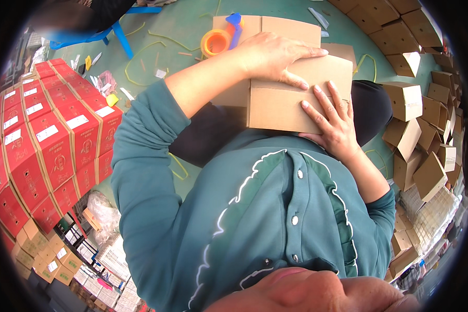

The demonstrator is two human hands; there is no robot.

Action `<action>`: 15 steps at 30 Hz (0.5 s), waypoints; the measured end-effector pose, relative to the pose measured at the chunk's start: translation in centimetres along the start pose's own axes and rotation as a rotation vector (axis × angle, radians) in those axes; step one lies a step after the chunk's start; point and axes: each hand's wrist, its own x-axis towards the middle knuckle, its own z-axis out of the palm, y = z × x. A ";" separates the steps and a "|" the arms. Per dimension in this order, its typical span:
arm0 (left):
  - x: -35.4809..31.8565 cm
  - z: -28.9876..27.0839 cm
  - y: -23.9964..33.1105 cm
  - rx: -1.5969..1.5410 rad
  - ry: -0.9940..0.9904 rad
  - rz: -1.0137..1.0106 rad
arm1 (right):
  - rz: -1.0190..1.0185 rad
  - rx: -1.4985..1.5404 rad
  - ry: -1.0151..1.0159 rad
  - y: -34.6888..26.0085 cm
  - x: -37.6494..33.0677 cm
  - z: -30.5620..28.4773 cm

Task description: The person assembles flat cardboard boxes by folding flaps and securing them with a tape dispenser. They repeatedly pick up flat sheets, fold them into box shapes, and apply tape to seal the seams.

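Note:
A small brown cardboard box (281, 109) rests at my lap with its flaps folded over. My left hand (275, 57) lies flat across the far part of its top, fingers stretched out and thumb apart. From the right, my right hand (333, 117) grips the near right part; its fingers spread over the top and the thumb sits under the near edge. Just beyond my left hand, a tape dispenser with a blue handle (235, 32) and an orange tape roll (216, 42) rests against another flat-topped cardboard box (291, 30).
Red cartons (52, 135) are stacked on the left, with smaller brown boxes (47, 255) below them. Many open brown boxes (424, 130) pile up on the right. A blue stool (120, 39) stands at the far left. Yellow straps (174, 41) and scraps litter the green floor (187, 15).

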 end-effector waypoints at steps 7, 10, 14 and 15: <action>-1.8 0.6 -0.6 -0.025 0.131 0.041 | -0.045 -0.001 -0.048 -0.7 0.8 -0.4; -3.0 -1.0 1.1 -0.050 0.019 -0.071 | -0.052 0.012 -0.089 -0.8 1.1 -0.4; -2.9 -0.7 1.3 0.061 0.117 -0.117 | -0.040 0.044 -0.125 -0.1 2.2 -0.9; -2.7 -0.5 1.3 0.096 0.150 -0.110 | -0.047 0.036 -0.117 0.4 2.2 -0.6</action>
